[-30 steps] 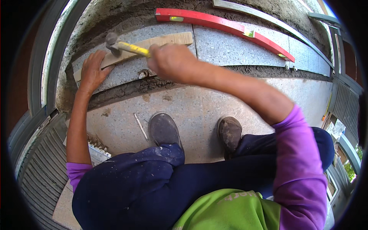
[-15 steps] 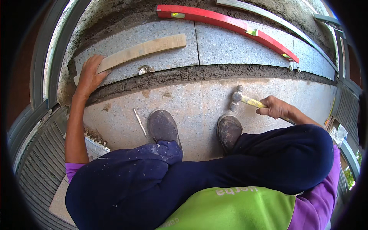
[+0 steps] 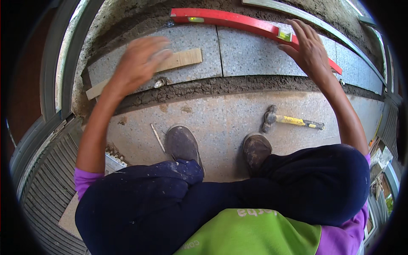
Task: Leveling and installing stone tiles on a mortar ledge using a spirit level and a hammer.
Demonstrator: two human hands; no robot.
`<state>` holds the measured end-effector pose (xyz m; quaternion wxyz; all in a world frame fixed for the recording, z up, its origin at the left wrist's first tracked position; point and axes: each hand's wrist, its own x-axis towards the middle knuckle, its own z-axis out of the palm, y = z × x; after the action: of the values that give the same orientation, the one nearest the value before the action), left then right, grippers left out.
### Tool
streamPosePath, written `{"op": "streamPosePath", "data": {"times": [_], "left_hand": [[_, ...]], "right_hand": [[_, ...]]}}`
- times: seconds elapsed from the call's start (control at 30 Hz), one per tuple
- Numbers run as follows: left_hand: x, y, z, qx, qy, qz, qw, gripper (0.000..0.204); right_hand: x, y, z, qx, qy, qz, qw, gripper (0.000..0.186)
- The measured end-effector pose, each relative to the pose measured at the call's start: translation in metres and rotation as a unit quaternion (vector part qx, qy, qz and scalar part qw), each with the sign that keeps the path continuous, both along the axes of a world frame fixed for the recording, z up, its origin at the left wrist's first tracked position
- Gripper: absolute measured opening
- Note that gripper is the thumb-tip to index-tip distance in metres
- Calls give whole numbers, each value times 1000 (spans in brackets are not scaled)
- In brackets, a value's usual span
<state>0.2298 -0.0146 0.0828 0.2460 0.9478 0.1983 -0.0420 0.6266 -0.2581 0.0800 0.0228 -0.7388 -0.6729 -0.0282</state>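
- Slabs look laid; near-edge mortar joint seems unfinished imo
- Right hand: spread, empty, by red level, slabs' far edge
- Left hand: blurry over batten, slabs' left end; can't tell grip

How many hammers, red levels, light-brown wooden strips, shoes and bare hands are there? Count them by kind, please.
Hammer with yellow-and-black handle: 1
Long red spirit level: 1
Flat light-brown wooden strip: 1
Dark brown left shoe and right shoe: 2
Bare left hand and right hand: 2
Total: 7
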Motion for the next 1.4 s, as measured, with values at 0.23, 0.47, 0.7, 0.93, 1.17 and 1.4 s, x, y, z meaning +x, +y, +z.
{"op": "streamPosePath", "data": {"times": [0.23, 0.47, 0.7, 0.93, 1.17, 1.4], "left_hand": [[61, -26, -16, -64, -25, -73, 995, 47], [88, -33, -38, 31, 14, -118, 992, 53], [109, -44, -41, 93, 112, -118, 982, 65], [107, -48, -42, 99, 120, -101, 983, 66], [107, -51, -47, 100, 118, -87, 984, 68], [95, -69, -45, 172, 109, -77, 976, 94]], "right_hand": [[18, 10, -19, -90, 141, -36, 985, 19], [79, -28, -14, -136, 65, 9, 989, 19], [92, -46, -13, -110, 73, -34, 991, 28], [109, -47, -15, -181, 41, -57, 981, 29], [131, -65, -31, -126, -27, -69, 989, 48], [6, -121, 9, -186, 135, -5, 973, 33]]}}
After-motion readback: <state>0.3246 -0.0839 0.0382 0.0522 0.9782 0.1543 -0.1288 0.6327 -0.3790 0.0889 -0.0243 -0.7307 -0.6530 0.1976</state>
